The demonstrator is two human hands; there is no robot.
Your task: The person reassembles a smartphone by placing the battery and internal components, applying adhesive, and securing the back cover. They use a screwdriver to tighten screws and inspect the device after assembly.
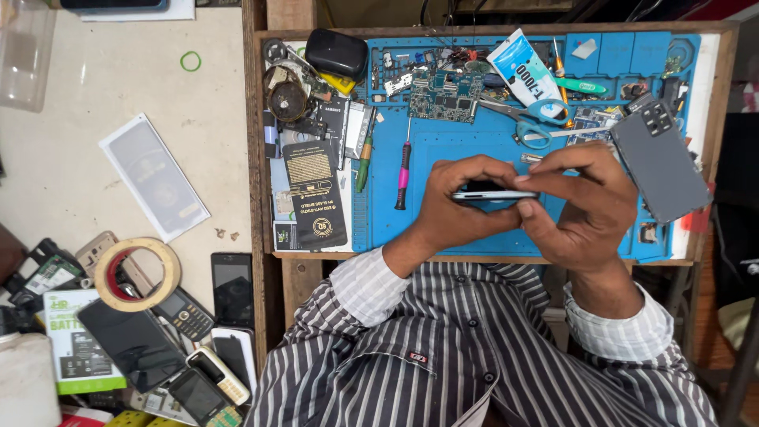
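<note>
Cluttered with repair gear, our bench is a wooden tray lined with a blue mat, and we work just above its near edge. Between our hands sits a slim phone, held edge-on so we see only its thin silvery side; its long axis runs left to right, level with the mat. Our left hand is wrapped around the phone's left end, fingers curled over the top and thumb beneath. Our right hand pinches the right end, its fingertips pressing along the upper edge. Both hands touch the phone, so neither is nearer than the other; it lies directly between them, in front of our striped shirt.

Just beyond the hands, a pink-handled screwdriver stands lengthwise on the mat, with a green-handled one beside it. A grey phone back cover rests tilted at the right, close to our right hand. Farther off lie blue scissors, a circuit board, a glue tube and a black case. A dark flat package lies at the mat's left edge.

Left of the tray, a pale table carries a tape roll, a screen protector and several old phones.
</note>
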